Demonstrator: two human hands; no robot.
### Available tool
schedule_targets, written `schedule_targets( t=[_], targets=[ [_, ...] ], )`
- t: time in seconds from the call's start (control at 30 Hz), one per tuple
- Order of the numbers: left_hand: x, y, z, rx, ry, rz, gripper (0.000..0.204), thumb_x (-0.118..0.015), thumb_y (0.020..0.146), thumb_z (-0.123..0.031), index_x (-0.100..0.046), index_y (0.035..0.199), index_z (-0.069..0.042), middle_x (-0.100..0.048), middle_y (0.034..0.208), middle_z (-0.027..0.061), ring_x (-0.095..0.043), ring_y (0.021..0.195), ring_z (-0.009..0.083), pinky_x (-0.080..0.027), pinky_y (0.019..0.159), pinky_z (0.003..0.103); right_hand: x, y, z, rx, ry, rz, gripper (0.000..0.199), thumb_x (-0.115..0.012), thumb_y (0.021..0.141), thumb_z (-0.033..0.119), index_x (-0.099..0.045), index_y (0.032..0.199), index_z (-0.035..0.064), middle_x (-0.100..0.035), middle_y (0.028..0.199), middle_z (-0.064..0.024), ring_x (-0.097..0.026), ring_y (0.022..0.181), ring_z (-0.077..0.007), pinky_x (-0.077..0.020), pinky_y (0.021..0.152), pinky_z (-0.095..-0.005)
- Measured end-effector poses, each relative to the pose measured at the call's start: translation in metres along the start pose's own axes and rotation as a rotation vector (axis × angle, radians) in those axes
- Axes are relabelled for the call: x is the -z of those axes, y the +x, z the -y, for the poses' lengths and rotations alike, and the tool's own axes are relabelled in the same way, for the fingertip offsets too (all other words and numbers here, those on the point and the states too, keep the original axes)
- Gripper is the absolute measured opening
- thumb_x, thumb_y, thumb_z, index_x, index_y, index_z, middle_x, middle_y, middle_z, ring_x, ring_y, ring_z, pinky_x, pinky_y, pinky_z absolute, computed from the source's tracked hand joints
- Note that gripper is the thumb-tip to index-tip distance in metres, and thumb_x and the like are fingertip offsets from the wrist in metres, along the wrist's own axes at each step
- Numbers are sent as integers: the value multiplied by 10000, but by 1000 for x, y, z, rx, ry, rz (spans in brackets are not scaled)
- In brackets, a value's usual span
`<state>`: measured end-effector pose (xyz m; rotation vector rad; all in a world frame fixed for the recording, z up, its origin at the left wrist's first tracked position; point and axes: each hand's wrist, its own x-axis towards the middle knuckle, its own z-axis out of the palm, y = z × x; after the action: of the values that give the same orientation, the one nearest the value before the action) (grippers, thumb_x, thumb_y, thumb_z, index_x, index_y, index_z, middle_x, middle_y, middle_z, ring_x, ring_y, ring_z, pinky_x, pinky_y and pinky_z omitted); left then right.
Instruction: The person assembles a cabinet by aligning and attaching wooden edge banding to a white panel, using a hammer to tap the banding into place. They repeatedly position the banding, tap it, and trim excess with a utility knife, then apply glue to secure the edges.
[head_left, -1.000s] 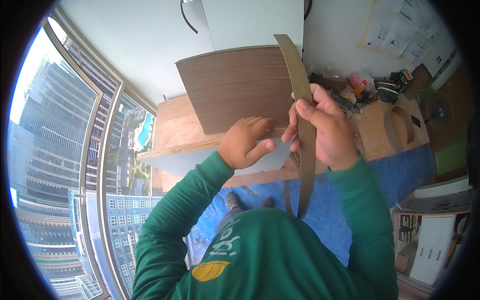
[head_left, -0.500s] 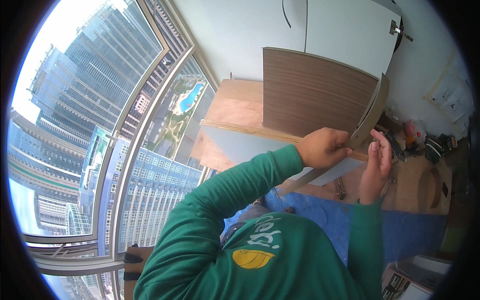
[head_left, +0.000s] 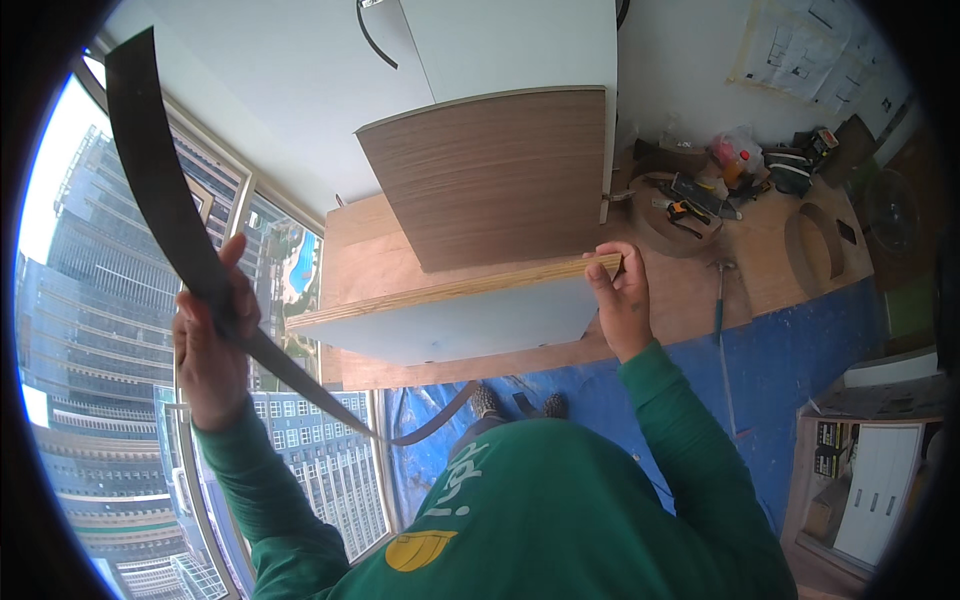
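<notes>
Grips a long brown strip [head_left: 165, 190] in the left hand [head_left: 215, 350], raised before the window [head_left: 65, 300], with open air between there and the pale board [head_left: 460, 330]. Pinches the right end of the board's raw edge [head_left: 460, 292] in the right hand [head_left: 625, 300].

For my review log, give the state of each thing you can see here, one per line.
Left hand, closed on the strip
Strip, curved, one end raised, the rest drooping
Right hand, gripping the right end of the white panel
White panel, layered edge uppermost
Brown panel, standing behind it
Hammer, lying on the bench
Blue sheet, spread out, wrinkled
Drawings, fixed to the wall
</notes>
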<state>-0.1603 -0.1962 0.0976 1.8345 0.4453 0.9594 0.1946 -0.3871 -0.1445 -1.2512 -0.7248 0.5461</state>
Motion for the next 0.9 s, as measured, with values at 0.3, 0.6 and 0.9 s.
schedule_targets(
  t=[0.3, 0.6, 0.9],
  targets=[
    [-11, 33, -65, -51, 918, 299, 409, -733, 1001, -236, -671, 1309, 27, -642, 990, 100, -655, 853, 164, -529, 716, 347, 7, 0, 12, -17, 103, 114, 595, -683, 1058, 199, -423, 1559, 9, -515, 1169, -31, -536, 998, -88, -459, 963, -251],
    [-156, 56, 61, -181, 856, 690, 425, -779, 943, -342, -740, 1299, -112, -647, 854, 100, -673, 658, 285, -548, 634, 404, 15, -1, 5, 96, -70, 156, 565, -667, 1045, 90, -449, 1562, 21, -568, 1252, -11, -566, 1114, -110, -464, 1012, -276],
    [-176, 39, 111, -128, 755, 517, 374, -769, 945, -355, -764, 1243, -128, -662, 860, 92, -690, 692, 303, -558, 652, 417, 19, 1, 10, -7, 45, 139, 539, -632, 1048, 41, -456, 1557, 8, -589, 1189, 3, -548, 1085, -75, -465, 987, -260]
  ],
)
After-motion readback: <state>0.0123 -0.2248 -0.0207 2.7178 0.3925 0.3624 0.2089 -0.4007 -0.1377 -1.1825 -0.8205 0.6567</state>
